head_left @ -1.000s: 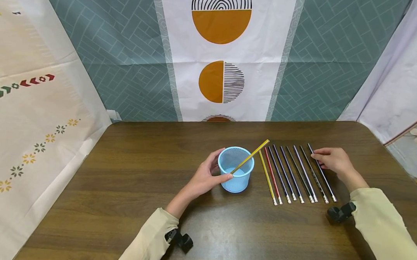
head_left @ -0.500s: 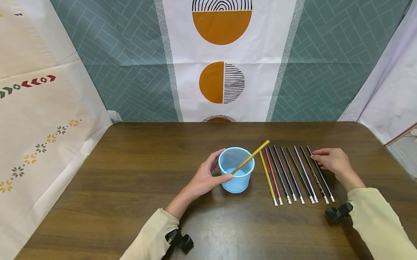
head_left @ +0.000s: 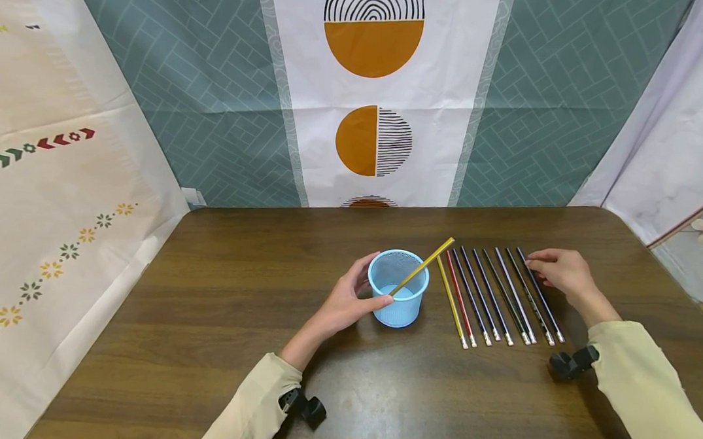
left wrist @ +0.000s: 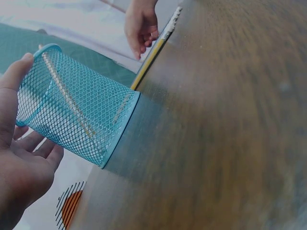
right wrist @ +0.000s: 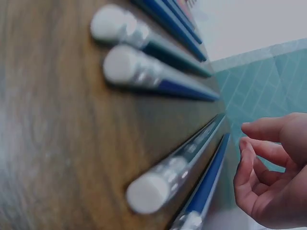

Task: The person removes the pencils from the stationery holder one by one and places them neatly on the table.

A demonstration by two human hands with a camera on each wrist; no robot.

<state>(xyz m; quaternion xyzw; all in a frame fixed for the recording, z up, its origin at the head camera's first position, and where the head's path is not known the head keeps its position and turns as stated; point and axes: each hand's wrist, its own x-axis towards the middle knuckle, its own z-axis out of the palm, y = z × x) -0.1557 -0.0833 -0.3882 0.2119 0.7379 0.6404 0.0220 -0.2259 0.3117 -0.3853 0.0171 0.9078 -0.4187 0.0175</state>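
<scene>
My left hand grips a light blue mesh pencil cup, thumb at the near rim and fingers round its left side. A yellow pencil leans in the cup, its upper end sticking out to the right. Right of the cup several pencils lie side by side, eraser ends towards me: a yellow pencil, a red pencil, then blue and dark ones. My right hand hovers at the far end of the rightmost blue pencil. In the right wrist view, its thumb and bent forefinger have nothing between them.
The brown wooden table carries everything. A patterned teal and white cloth hangs behind it, with pale cloths at the left and right. Black wrist cameras sit on both sleeves, one close to the eraser ends.
The rightmost pencil has shifted slightly left and towards me, closer to the row. My right hand has barely moved; the left hand and cup stay put.
</scene>
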